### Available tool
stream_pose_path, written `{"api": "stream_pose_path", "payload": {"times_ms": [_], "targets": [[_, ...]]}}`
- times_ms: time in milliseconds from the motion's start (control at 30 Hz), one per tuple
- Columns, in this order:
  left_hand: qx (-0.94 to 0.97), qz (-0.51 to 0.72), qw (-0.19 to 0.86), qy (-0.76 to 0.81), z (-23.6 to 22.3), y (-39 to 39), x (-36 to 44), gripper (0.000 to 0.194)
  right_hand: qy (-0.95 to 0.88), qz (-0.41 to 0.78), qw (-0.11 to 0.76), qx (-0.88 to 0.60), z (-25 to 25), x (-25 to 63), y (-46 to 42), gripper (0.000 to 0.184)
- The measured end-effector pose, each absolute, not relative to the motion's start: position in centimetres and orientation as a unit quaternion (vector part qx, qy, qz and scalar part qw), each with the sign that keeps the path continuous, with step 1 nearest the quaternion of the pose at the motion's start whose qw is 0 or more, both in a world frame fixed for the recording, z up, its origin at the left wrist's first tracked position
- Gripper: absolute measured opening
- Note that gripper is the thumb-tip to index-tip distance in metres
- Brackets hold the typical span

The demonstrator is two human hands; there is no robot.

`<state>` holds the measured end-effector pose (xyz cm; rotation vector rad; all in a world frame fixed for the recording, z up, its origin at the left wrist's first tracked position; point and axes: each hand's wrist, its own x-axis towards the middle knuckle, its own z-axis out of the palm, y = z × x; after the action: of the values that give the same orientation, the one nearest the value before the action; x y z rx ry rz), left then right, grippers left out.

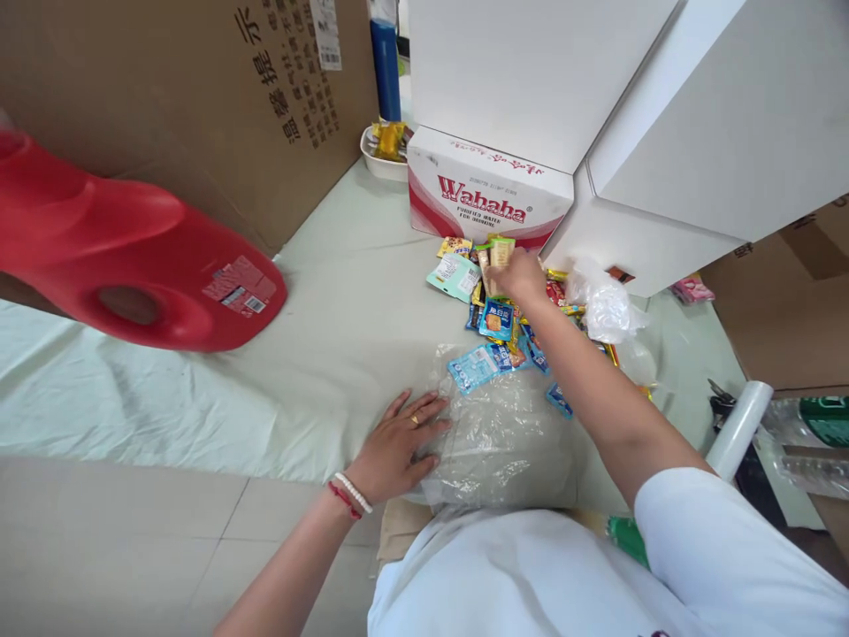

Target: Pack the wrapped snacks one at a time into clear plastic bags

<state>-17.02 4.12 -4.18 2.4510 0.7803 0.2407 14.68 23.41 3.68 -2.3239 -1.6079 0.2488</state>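
Observation:
My left hand (396, 445) lies flat with fingers spread on the pale green cloth (318, 354), its fingertips resting on the edge of a clear plastic bag (504, 433). My right hand (518, 276) reaches forward over a pile of small snack packets (494, 332) and is closed on a tan packet (499, 255) with a green top. The pile holds blue, teal, yellow and red packets, lying in front of a white and red Wahaha box (487, 193).
A big red jug (119, 252) lies on its side at left, before a large brown cardboard box (218, 97). White boxes (663, 115) rise at the back right. A white bowl (381, 159), a crumpled plastic bag (605, 305) and a film roll (739, 429) are nearby.

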Motion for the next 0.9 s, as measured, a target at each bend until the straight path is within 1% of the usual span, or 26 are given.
{"api": "stream_pose_path", "payload": {"times_ms": [67,100,233,333,433,500,567,667,733,900], "targets": [[0.914,0.086,0.274,0.288,-4.2,4.0,-17.0,0.055,-0.539,0.061,0.121,-0.831,3.5,12.4,23.8,0.074],[0.913,0.089,0.272,0.291,-4.2,3.8,-17.0,0.059,-0.539,0.054,0.109,-0.834,3.5,11.8,23.9,0.073],[0.9,0.121,0.257,0.329,-4.3,2.9,-17.3,0.077,-0.576,0.028,0.077,-0.813,4.5,12.5,22.4,0.055],[0.899,0.12,0.249,0.339,-4.2,2.2,-17.4,0.082,-0.615,0.014,0.067,-0.786,6.5,14.6,19.2,0.051],[0.905,0.101,0.247,0.331,-4.0,1.7,-17.4,0.089,-0.707,0.06,0.035,-0.703,9.1,15.3,13.8,0.046],[0.908,0.092,0.248,0.326,-3.7,1.4,-17.4,0.094,-0.76,0.122,-0.022,-0.638,10.4,14.4,9.6,0.041],[0.909,0.083,0.246,0.327,-3.5,1.0,-17.4,0.098,-0.784,0.158,-0.081,-0.594,10.8,12.5,5.9,0.04],[0.907,0.075,0.236,0.34,-3.4,0.3,-17.3,0.1,-0.8,0.174,-0.144,-0.555,9.4,9.3,2.4,0.042],[0.904,0.075,0.226,0.354,-3.4,-0.2,-17.4,0.101,-0.806,0.18,-0.163,-0.539,7.7,7.8,1.4,0.042],[0.896,0.08,0.205,0.386,-3.8,-1.3,-18.1,0.097,-0.799,0.173,-0.136,-0.56,4.4,6.8,0.0,0.053]]}}
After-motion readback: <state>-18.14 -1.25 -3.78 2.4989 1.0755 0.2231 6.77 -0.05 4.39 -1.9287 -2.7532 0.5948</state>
